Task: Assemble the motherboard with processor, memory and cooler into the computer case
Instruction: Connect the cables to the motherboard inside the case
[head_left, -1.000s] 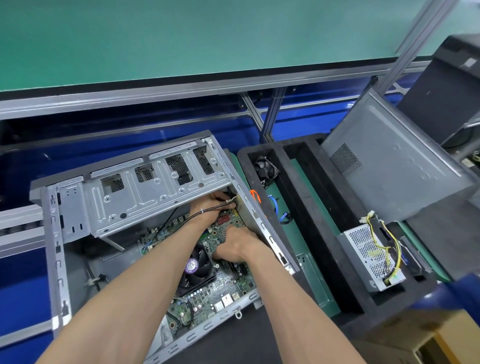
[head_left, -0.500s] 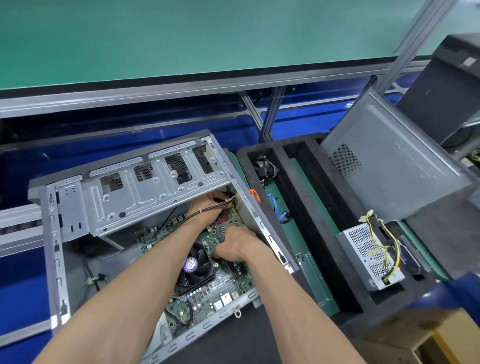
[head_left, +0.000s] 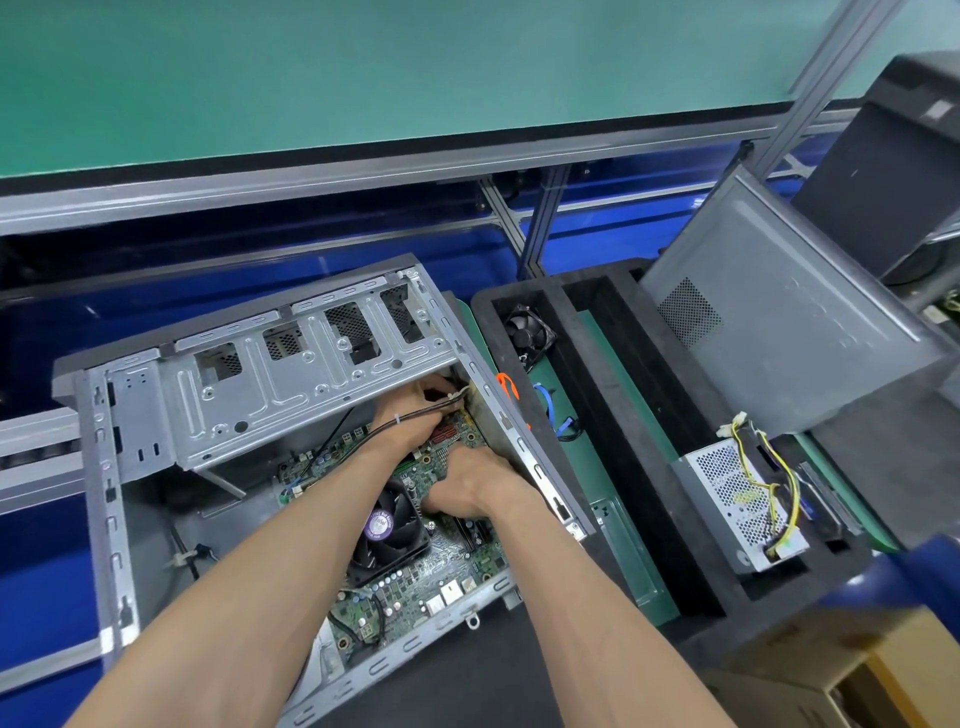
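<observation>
Desk (head_left: 467, 691) of black matting carries my open grey steel computer case (head_left: 291, 395); black foam tray (head_left: 613, 467) beside. Left hand (head_left: 415, 410) pinches black cable (head_left: 410, 421); right hand (head_left: 467, 483) curled on green motherboard (head_left: 415, 577), its hold hidden.

I cannot see the left hand's (head_left: 415, 402) fingertips, tucked under the drive bay (head_left: 291, 384). The right hand (head_left: 467, 483) covers the motherboard (head_left: 415, 587) beneath it. Fan label (head_left: 381, 524) unreadable.

A black foam tray (head_left: 613, 467) is sitting just right of the hands, holding a small black fan (head_left: 530, 332), blue cables (head_left: 556, 415) and a perforated silver power supply (head_left: 743, 504). A grey metal side panel (head_left: 789, 322) is leaning beyond it, farther right.
</observation>
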